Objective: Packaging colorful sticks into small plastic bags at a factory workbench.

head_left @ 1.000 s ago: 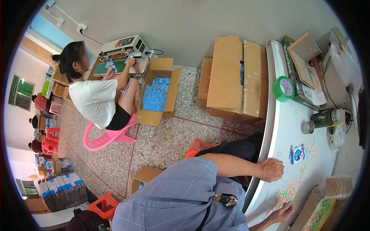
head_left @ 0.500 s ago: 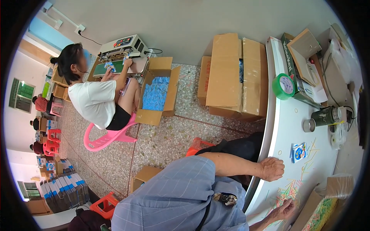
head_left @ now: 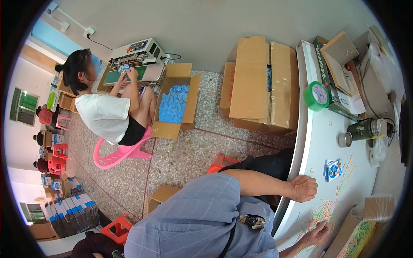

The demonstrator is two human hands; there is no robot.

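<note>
On the white table (head_left: 320, 133) my left hand (head_left: 303, 188) rests near the edge, its fingers curled closed; what they hold, if anything, is hidden. My right hand (head_left: 317, 234) is closed over a loose heap of thin coloured sticks (head_left: 323, 213), fingertips together; I cannot make out anything between them. Further along the table from the heap, a small stack of blue-and-white packets (head_left: 333, 170) lies flat. More coloured sticks (head_left: 349, 162) are scattered beside the packets. A few rubber bands (head_left: 312, 170) lie on the tabletop.
An open carton of coloured sticks (head_left: 359, 238) stands by my right hand. Green tape (head_left: 316, 96), a dark flask (head_left: 363, 130) and its cup (head_left: 344, 139) are further along. A co-worker (head_left: 105, 107) sits at a machine (head_left: 137, 53), beside a carton of blue packets (head_left: 174, 105).
The co-worker's hands have come together and raised a blue packet above the machine's green belt. My own hands have hardly moved.
</note>
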